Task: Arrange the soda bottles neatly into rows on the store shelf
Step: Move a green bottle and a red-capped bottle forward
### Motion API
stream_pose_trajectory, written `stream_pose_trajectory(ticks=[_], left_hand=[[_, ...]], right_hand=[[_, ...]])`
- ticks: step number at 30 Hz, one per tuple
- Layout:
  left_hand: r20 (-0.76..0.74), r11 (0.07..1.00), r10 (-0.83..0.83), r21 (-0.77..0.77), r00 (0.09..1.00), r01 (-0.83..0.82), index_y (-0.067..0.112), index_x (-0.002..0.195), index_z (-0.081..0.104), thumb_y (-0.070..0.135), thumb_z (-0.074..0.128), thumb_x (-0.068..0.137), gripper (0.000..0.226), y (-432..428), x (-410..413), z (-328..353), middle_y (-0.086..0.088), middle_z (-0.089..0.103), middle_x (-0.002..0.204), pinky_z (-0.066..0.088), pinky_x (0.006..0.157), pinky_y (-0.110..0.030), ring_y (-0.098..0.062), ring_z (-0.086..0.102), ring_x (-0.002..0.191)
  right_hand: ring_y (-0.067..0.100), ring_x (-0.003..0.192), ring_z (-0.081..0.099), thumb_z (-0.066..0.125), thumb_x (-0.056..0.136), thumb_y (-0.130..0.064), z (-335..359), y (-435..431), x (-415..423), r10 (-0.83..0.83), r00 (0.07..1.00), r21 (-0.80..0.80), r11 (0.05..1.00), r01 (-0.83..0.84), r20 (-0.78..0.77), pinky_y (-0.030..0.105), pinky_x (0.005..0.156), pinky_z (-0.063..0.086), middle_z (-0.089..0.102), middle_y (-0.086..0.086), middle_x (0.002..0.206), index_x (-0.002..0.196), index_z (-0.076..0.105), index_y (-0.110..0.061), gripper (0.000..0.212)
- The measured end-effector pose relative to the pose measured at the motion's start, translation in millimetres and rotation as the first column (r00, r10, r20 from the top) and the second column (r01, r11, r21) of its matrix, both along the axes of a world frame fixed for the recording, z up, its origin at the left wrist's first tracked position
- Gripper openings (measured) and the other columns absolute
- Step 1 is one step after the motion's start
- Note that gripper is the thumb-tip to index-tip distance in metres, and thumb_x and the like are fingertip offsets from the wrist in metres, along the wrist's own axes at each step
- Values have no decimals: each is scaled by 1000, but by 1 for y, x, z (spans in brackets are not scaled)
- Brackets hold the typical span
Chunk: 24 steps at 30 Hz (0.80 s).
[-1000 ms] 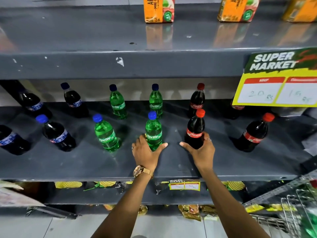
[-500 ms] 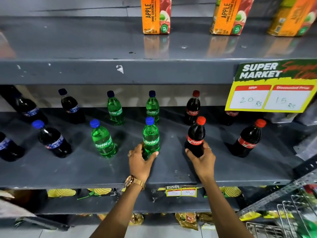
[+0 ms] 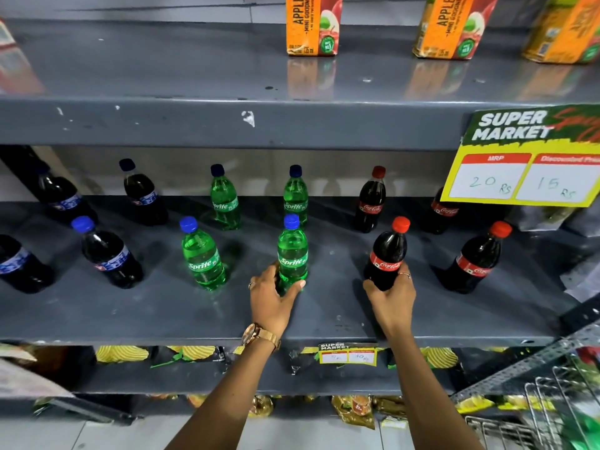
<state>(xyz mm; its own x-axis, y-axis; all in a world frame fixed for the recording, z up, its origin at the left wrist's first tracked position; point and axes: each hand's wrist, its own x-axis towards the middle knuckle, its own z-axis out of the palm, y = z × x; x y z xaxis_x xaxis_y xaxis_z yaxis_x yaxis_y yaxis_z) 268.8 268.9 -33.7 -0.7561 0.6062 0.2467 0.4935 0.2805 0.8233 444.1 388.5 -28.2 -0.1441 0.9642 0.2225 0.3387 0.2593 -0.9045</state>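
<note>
On the shelf (image 3: 162, 319), left hand (image 3: 272, 300) clasps a green bottle (image 3: 292, 254), right hand (image 3: 391, 298) a cola bottle (image 3: 388, 254); full, smooth plastic, probably steadiest held low.

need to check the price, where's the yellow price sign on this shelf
The yellow price sign hangs from the upper shelf's front edge at the far right of the head view, above the cola bottles.
</note>
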Motion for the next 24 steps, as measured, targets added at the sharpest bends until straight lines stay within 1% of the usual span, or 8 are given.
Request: stream_pose_trajectory(ticks=[2,3,5,8,12,16,19,24], left_hand=[[-12,1000,-1,2,1000,1,14,108,62,36,78,71,46,0,0,0,-8,71,100,48,85,-42,-26,57,92],[-19,1000,-1,2,1000,1,13,108,62,36,78,71,46,1,0,-1,-8,71,100,48,85,-41,-27,57,91],[-24,1000,2,-1,1000,-2,13,107,62,36,78,71,46,1,0,-1,-8,71,100,48,84,-41,-27,57,91],[-27,1000,8,-10,1000,-8,11,105,62,36,78,70,46,2,-1,-2,-10,71,97,48,85,-44,-30,58,90],[-37,999,27,-20,999,-28,11,106,62,38,78,70,47,3,-1,-4,-10,71,97,46,84,-41,-30,57,90],[-38,999,34,-20,999,-35,12,105,62,39,78,69,48,4,1,-4,-10,71,96,46,83,-41,-30,57,90],[-45,999,46,-27,998,-47,11,106,62,39,78,69,49,4,1,-4,-12,70,97,46,83,-42,-31,57,91],[-51,999,36,-22,998,-37,11,105,62,38,78,70,47,3,2,-3,-11,71,97,45,85,-43,-30,58,90]], right_hand=[[15,94,52,78,68,-18,1,0,-2,-6,1000,9,1000,6,28,24,80,42,55,3,105,117,54,-10,56],[14,97,50,81,69,-24,1,0,-2,-24,999,18,1000,23,38,27,84,42,54,3,108,120,54,-10,59],[13,98,49,82,69,-29,1,1,-2,-71,997,19,997,71,37,28,86,41,55,5,108,120,56,-9,61],[22,97,56,82,70,-25,-2,1,0,-106,994,11,994,106,42,29,83,42,62,11,105,112,60,-6,50],[22,92,57,81,71,-17,-1,0,0,-118,993,15,993,118,23,29,79,41,61,12,100,106,61,-6,42],[16,88,51,82,70,-19,1,0,0,-133,991,37,991,132,26,28,78,40,62,12,98,105,61,-6,43],[15,88,51,83,69,-20,1,-1,1,-139,990,43,990,138,22,28,78,40,62,11,99,106,62,-6,45],[16,89,53,82,70,-19,-1,0,1,-125,992,26,992,125,16,29,79,42,63,12,100,106,62,-7,43]])
